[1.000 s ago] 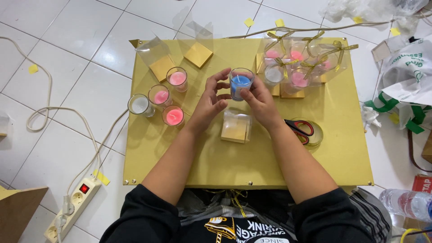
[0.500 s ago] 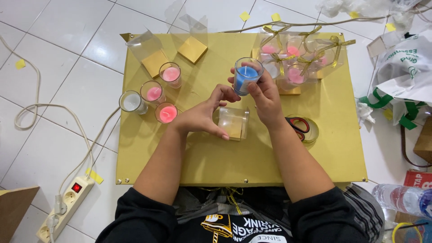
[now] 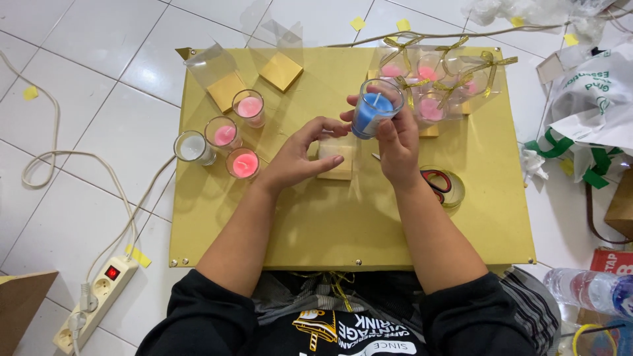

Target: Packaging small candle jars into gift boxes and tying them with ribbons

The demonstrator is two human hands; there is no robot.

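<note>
Spreading across the white tiled floor, a low yellow table [image 3: 409, 224] carries everything. At its far right stands a cluster of clear gift boxes tied with gold ribbon [image 3: 438, 79], pink candles inside; at its far left lie two clear boxes with gold bases [image 3: 227, 82]. Near the left edge stand three pink glass candles [image 3: 234, 132] and a white one [image 3: 191, 146]. The left hand [image 3: 300, 158] curls around a small clear box with a gold base [image 3: 336, 158], thumb and fingers gripping its sides. The right hand [image 3: 399, 148] is closed on a blue candle in a glass [image 3: 370, 112], tilted above that box. Red-handled scissors [image 3: 435, 181] lie just beside the right wrist.
</note>
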